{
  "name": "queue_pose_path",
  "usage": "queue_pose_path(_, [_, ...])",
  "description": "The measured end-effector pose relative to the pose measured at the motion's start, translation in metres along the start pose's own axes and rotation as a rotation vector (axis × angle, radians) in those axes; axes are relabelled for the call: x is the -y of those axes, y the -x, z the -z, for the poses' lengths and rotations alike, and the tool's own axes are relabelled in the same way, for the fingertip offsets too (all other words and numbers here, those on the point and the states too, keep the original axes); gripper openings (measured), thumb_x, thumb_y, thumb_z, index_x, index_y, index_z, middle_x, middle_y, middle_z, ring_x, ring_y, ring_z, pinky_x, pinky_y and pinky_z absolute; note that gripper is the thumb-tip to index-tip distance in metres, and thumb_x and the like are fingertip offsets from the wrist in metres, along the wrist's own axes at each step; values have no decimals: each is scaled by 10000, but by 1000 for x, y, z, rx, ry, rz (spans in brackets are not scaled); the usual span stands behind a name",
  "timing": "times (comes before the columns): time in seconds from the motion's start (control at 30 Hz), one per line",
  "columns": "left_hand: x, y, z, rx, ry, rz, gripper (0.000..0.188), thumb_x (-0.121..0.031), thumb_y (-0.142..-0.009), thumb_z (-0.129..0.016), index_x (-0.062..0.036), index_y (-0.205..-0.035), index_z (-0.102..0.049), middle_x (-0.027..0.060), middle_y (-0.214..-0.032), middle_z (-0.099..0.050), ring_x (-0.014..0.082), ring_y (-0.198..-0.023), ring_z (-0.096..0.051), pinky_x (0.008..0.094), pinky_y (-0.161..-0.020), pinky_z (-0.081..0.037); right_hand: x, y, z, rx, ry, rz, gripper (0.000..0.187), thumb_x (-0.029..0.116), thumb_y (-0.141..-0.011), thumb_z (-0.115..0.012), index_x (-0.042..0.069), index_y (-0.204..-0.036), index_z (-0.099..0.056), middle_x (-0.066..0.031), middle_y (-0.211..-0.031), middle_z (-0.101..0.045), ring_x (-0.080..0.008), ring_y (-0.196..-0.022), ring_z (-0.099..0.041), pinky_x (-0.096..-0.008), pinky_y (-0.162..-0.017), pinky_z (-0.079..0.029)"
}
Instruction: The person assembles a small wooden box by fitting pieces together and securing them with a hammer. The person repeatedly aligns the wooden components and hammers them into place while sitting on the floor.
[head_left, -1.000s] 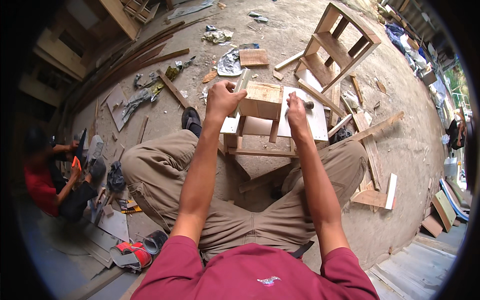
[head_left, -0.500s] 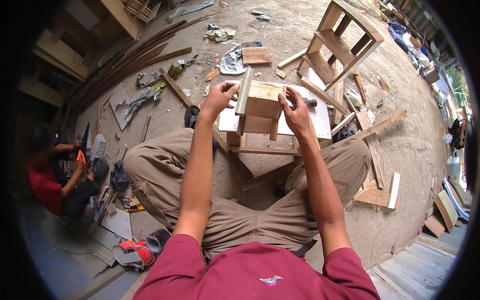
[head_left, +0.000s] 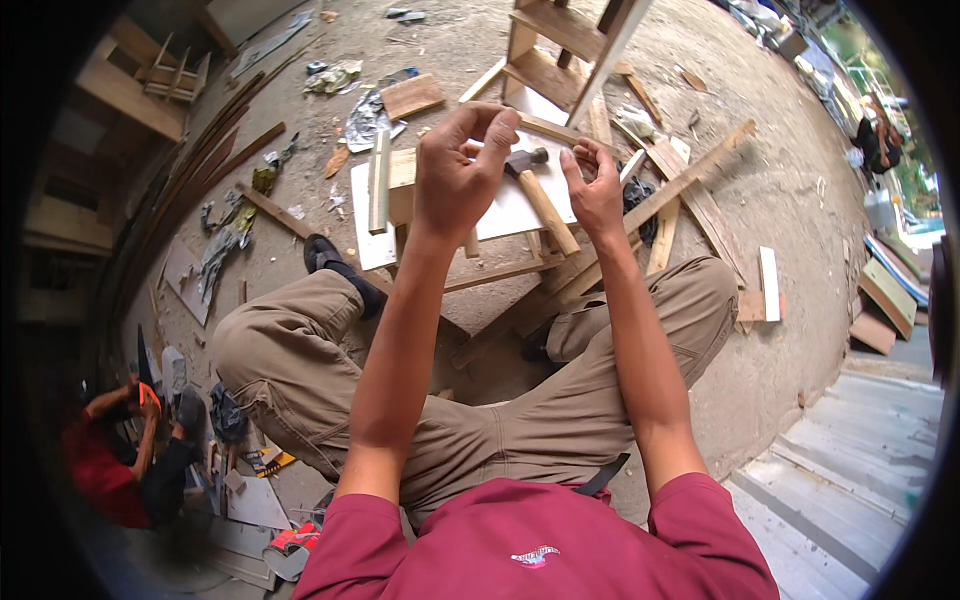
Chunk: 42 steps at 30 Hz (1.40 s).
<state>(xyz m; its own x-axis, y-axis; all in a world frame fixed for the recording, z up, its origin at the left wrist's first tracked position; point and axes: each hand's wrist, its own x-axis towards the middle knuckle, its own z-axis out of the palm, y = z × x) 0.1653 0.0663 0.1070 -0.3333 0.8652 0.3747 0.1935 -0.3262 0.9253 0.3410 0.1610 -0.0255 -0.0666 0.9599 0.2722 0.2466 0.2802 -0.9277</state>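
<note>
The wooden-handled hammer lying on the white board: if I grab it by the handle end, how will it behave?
The wooden-handled hammer will likely feel stiff and head-heavy: its dark metal head sits at the far end, so it may dip there. The rounded handle could roll a little on the smooth white board. It looks sturdy, not fragile.

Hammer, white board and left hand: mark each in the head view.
hammer (head_left: 545, 208), head view, middle of its wooden handle.
white board (head_left: 515, 205), head view, bare face left of the handle.
left hand (head_left: 455, 180), head view, back of the hand.
</note>
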Motion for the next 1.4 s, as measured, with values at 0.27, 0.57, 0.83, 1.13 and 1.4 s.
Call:
queue_pose_path(0.27, [45,42,-124,521,-198,64,218,-189,-967,-689,17,-1034,-721,127,-875,-734,154,-727,-673,299,-658,-529,-177,-53,190,-131,105,-639,317,339,-981,-676,30,-1050,-673,-64,-870,-719,-154,-743,-692,-293,-592,-541])
queue_pose_path(0.57, [105,17,-152,571,-335,184,193,-178,-986,-667,-13,-1063,-731,68,-882,-737,123,-791,-681,293,-695,-532,-310,-45,171,-209,455,-434,262,309,-871,-730,51,-902,-767,-173,-834,-746,-344,-807,-730,-428,-782,-563])
queue_pose_path(0.83, [102,12,-200,450,-265,278,215,-172,-1004,-651,24,-1067,-713,77,-909,-734,133,-821,-690,285,-723,-535,-362,-85,121,-267,986,-355,187,192,-910,-676,130,-1064,-761,-137,-1414,-501,-339,-1369,-440,-462,-1115,-394])
queue_pose_path(1.13, [112,15,-191,461,-313,286,216,-180,-999,-657,8,-1081,-723,97,-962,-749,148,-835,-698,288,-741,-528,-360,-97,112,-53,1243,-456,338,241,-1041,-458,85,-1082,-755,-161,-1518,-384,-384,-1516,-226,-612,-1222,-180])
queue_pose_path(1.4, [93,8,-191,489,-377,180,193,-139,-978,-670,4,-1093,-730,112,-962,-752,162,-837,-700,296,-731,-526,-358,-110,106,0,1311,-527,548,304,-1049,-464,-64,-1454,-433,-164,-1545,-338,-346,-1526,-200,-566,-1242,-175])
